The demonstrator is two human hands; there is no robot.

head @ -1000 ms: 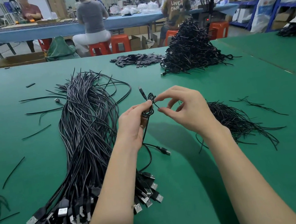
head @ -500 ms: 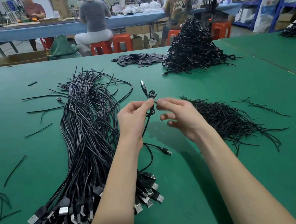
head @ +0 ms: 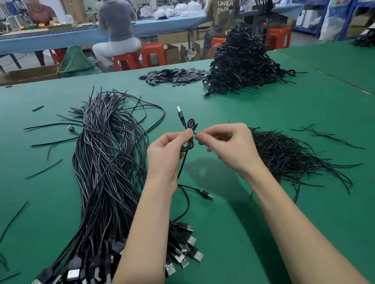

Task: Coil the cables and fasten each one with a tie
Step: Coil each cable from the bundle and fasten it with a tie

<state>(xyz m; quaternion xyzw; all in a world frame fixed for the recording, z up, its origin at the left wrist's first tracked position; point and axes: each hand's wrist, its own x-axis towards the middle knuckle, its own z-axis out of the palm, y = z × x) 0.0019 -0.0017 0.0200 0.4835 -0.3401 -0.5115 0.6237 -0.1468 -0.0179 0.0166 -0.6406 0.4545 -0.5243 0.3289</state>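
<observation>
- Both bare forearms are extended forward from the lower edge, converging above the table.
- The left hand (head: 166, 156) is held with its back to the camera, fingers curled and thumb and forefinger pinched together.
- The right hand (head: 229, 146) is raised alongside, fingers bent, its fingertips (head: 199, 137) brought almost against those of the left.

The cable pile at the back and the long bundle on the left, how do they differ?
The cable pile is a tall mound of small coiled loops, while the long bundle lies flat with its cables stretched out straight. The pile sits at the far side of the green table; the bundle runs toward the near edge, plugs fanned out there. Both hold thin black cables.
</observation>
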